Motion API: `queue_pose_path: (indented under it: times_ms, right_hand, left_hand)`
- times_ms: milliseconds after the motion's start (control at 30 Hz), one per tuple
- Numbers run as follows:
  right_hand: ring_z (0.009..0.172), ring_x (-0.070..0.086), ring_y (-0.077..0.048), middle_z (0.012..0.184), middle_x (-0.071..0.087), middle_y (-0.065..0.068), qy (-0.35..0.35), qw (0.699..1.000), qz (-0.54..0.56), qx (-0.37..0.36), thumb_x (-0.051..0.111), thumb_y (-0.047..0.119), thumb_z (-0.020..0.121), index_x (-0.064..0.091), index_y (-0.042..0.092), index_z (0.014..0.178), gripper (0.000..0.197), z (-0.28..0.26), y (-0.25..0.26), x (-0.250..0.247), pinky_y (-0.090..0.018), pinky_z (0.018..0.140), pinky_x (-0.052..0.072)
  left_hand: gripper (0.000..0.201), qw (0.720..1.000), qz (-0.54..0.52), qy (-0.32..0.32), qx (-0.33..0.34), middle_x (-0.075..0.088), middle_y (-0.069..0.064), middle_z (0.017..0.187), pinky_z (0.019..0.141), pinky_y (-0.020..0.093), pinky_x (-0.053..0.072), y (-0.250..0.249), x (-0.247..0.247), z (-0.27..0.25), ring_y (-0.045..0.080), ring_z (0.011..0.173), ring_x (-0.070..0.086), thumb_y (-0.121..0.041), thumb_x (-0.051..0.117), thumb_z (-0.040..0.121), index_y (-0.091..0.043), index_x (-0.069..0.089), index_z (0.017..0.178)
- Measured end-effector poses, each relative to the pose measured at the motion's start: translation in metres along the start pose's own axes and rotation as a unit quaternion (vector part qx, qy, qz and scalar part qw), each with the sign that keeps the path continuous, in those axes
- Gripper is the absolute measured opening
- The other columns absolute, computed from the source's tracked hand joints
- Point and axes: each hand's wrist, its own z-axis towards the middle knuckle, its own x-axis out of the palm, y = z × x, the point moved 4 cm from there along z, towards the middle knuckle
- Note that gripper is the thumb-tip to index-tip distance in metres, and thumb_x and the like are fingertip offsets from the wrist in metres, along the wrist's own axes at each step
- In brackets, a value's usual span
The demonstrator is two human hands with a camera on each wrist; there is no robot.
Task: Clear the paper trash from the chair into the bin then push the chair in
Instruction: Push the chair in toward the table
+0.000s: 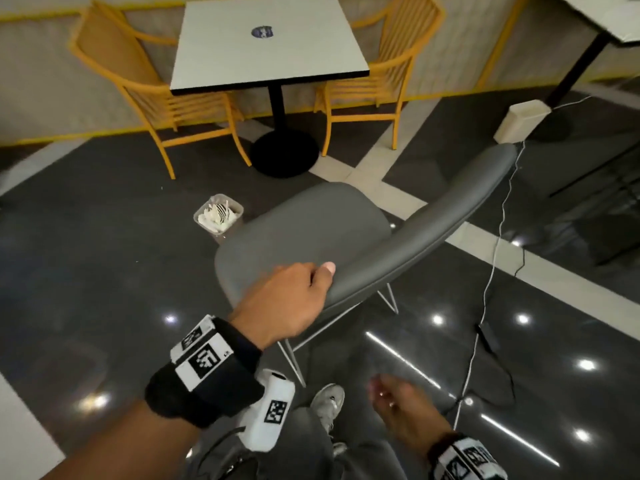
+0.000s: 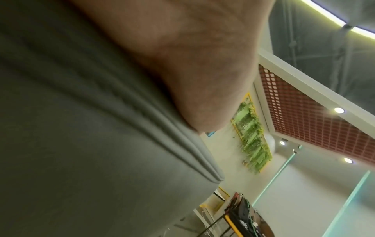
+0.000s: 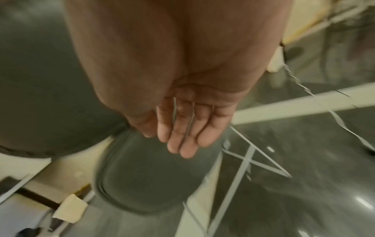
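Note:
A grey padded chair (image 1: 304,230) stands on the dark floor with a bare seat. My left hand (image 1: 294,299) grips the near end of its curved backrest (image 1: 433,223), thumb on top and fingers curled over the edge. The left wrist view shows my palm (image 2: 192,64) pressed against the grey backrest (image 2: 81,144). A small clear bin (image 1: 218,214) holding white paper trash sits on the floor just left of the chair. My right hand (image 1: 398,407) hangs low and blurred beside my leg, holding nothing; the right wrist view shows its fingers (image 3: 182,128) straight and relaxed.
A white table (image 1: 270,39) on a black pedestal stands beyond, with yellow chairs (image 1: 138,84) on both sides. Another table's pedestal (image 1: 581,53) and a cream box (image 1: 519,121) are at the right. White and black cables (image 1: 491,271) trail across the floor right of the chair.

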Motion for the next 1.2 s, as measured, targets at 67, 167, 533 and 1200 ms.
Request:
queue_pose_path:
  times_ms: [67, 167, 533, 1200]
  right_hand:
    - [0.072, 0.063, 0.001, 0.078, 0.067, 0.017, -0.062, 0.995, -0.009, -0.077, 0.059, 0.042, 0.087, 0.063, 0.033, 0.086, 0.01, -0.006, 0.048, -0.052, -0.022, 0.07, 0.052]
    - [0.08, 0.065, -0.008, 0.084, 0.067, 0.011, -0.19, 0.961, 0.004, -0.199, 0.063, 0.033, 0.092, 0.063, 0.026, 0.078, 0.016, -0.013, 0.11, -0.127, -0.026, 0.071, 0.052]
    - [0.07, 0.06, -0.026, 0.067, 0.064, -0.002, -0.191, 0.873, -0.404, -0.197, 0.025, 0.053, 0.095, 0.067, 0.021, 0.075, 0.056, 0.095, 0.129, -0.272, -0.043, 0.086, 0.047]
    - [0.044, 0.044, -0.024, 0.041, 0.046, -0.006, -0.24, 0.845, -0.443, -0.181, 0.023, 0.041, 0.091, 0.048, 0.01, 0.043, 0.063, 0.091, 0.133, -0.248, -0.039, 0.081, 0.044]
  left_hand:
    - [0.06, 0.998, 0.051, -0.023, -0.021, 0.07, 0.014, 0.089, 0.086, 0.046, 0.053, -0.01, 0.004, 0.009, 0.035, 0.089, 0.065, -0.054, 0.02, 0.102, -0.015, 0.05, 0.068]
    - [0.062, 0.993, 0.093, -0.046, -0.051, 0.07, 0.019, 0.101, 0.088, 0.044, 0.052, -0.02, 0.005, 0.021, 0.039, 0.096, 0.065, -0.048, 0.02, 0.102, -0.007, 0.062, 0.083]
    - [0.045, 0.967, 0.139, -0.142, -0.158, 0.069, 0.017, 0.114, 0.081, 0.041, 0.044, -0.055, 0.02, 0.015, 0.041, 0.104, 0.065, -0.03, 0.026, 0.103, -0.011, 0.067, 0.101]
    - [0.042, 0.917, 0.209, -0.315, -0.125, 0.06, 0.014, 0.055, 0.053, 0.03, 0.032, -0.025, 0.011, -0.003, 0.029, 0.047, 0.039, -0.036, 0.035, 0.084, -0.013, 0.045, 0.05]
